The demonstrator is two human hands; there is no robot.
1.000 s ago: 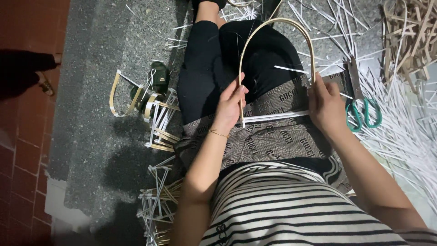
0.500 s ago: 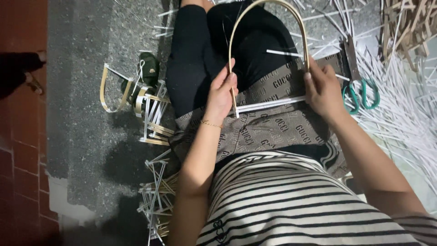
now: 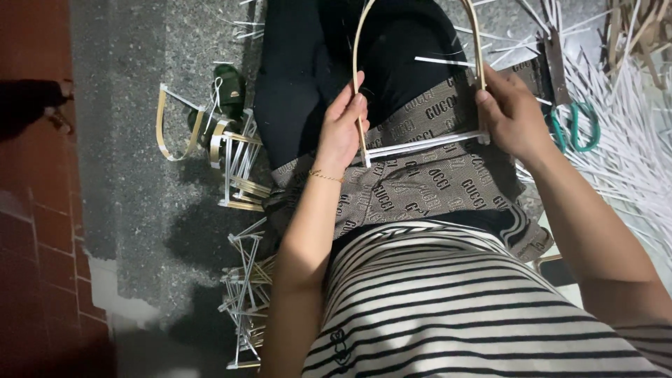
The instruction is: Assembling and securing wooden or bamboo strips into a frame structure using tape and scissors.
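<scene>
A speckled grey floor is seen filling the left of the view, and a red tiled strip is laid along its far left edge. A striped black-and-white top is worn by the seated person, and a patterned grey-brown cloth is spread over the lap, with black trousers seen beyond it. A heap of thin white sticks is scattered over the floor at the right.

In the middle, above the lap, a bent cane frame is held up: a pale arch is closed at the bottom by a white crossbar. Its left upright is gripped by the left hand, the fingers closed round the strip and the thumb laid along it. The right corner, where arch and crossbar meet, is pinched by the right hand, fingers curled together on the join. A thin gold bracelet is worn on the left wrist.

On the floor to the left, finished stick frames are stacked just beside the knee, and a second bundle of frames is piled nearer the hip. A loose bent cane loop is left lying near them. Green-handled scissors are seen just beyond the right hand, among the white sticks. A green sandal is partly hidden behind the stack.
</scene>
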